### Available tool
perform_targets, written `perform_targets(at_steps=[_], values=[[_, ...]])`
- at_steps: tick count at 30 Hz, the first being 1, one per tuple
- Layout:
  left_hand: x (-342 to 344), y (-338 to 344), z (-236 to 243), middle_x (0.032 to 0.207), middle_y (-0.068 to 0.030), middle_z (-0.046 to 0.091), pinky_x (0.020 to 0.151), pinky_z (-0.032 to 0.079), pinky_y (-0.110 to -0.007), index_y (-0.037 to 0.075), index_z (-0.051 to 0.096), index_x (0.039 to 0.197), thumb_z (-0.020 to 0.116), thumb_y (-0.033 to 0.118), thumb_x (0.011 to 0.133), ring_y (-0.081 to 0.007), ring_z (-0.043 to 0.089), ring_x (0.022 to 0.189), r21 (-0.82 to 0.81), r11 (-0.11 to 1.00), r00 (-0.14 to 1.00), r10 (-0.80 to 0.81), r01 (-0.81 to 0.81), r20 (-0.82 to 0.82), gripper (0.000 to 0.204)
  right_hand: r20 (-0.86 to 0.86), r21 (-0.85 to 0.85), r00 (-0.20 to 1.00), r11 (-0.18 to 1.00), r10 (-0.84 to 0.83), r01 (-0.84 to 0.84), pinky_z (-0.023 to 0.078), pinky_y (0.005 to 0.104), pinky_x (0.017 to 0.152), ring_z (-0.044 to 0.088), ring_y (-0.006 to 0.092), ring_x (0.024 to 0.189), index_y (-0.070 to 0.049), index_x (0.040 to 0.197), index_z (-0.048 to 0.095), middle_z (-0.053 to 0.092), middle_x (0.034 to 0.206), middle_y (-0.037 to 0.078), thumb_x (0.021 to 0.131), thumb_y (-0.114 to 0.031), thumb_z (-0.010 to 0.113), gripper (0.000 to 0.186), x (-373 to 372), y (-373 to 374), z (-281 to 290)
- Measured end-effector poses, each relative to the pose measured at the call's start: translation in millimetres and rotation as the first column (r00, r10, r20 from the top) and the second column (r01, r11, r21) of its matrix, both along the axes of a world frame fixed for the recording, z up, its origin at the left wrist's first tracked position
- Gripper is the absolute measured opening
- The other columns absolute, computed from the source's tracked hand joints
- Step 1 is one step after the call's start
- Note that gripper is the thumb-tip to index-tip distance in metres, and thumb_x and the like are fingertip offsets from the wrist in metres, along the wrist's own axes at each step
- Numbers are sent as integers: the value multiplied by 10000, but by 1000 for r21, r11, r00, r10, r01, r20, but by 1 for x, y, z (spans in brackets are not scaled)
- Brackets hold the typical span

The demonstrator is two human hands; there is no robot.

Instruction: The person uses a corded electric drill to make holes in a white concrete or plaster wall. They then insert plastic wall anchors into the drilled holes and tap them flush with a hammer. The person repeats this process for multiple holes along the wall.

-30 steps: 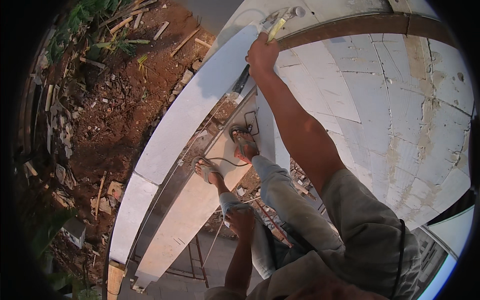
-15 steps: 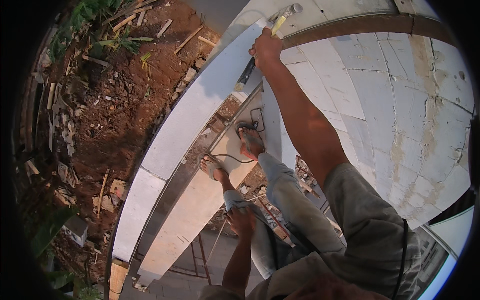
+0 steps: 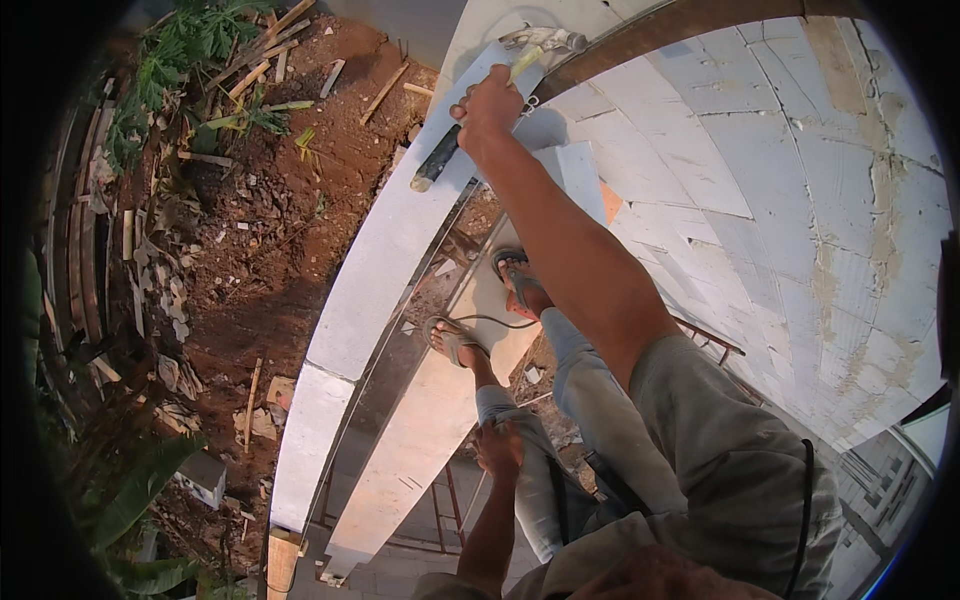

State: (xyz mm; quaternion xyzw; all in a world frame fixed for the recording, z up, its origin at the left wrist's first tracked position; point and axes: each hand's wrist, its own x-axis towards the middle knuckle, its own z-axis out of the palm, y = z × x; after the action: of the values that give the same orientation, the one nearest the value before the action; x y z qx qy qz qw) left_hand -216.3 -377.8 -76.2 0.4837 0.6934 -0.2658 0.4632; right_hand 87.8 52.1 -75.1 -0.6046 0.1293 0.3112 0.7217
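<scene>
Head view: right hand (image 3: 490,108) clamped on hammer (image 3: 524,64), well apart from left hand (image 3: 499,449) on knee (image 3: 527,430).

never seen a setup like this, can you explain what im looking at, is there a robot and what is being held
There is no robot here: these are a person's two bare hands. Every picture comes from one wide fisheye camera on the person's head, looking down, so straight edges bend and the rim is black.

The right hand grips a hammer by its handle, over the far end of a row of pale blocks; whether it touches them I cannot tell. The left hand rests on the left leg.

Sandalled feet stand on a light plank. A pale block wall is on the right, reddish soil on the left.
</scene>
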Motion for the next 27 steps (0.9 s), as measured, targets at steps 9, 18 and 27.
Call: perform_targets(at_steps=[9,18,27], values=[[6,1,-2,1248,-175,587,989,460,-514,97,622,1254,623,457,865,-372,548,1196,20,995,995,-94,94,-21,530,145,-134,989,989,-37,56,392,394,485,448,215,524,-40,890,483,466,652,72,990,-320,491,298,-9,9,-19],[4,10,3,1261,-174,585,1007,447,-516,85,605,1269,602,454,871,-374,540,1208,-30,994,995,-104,104,1,543,368,-236,929,962,-40,135,424,452,518,498,286,514,-5,904,515,532,645,128,1023,-364,480,381,-14,8,-36],[-6,1,-2,1238,-165,612,986,459,-486,110,634,1244,590,459,874,-366,576,1165,-9,997,996,-80,80,-43,510,-226,171,971,979,-72,112,300,317,438,296,111,491,-118,935,403,352,659,2,989,-323,516,241,-60,-13,7]])
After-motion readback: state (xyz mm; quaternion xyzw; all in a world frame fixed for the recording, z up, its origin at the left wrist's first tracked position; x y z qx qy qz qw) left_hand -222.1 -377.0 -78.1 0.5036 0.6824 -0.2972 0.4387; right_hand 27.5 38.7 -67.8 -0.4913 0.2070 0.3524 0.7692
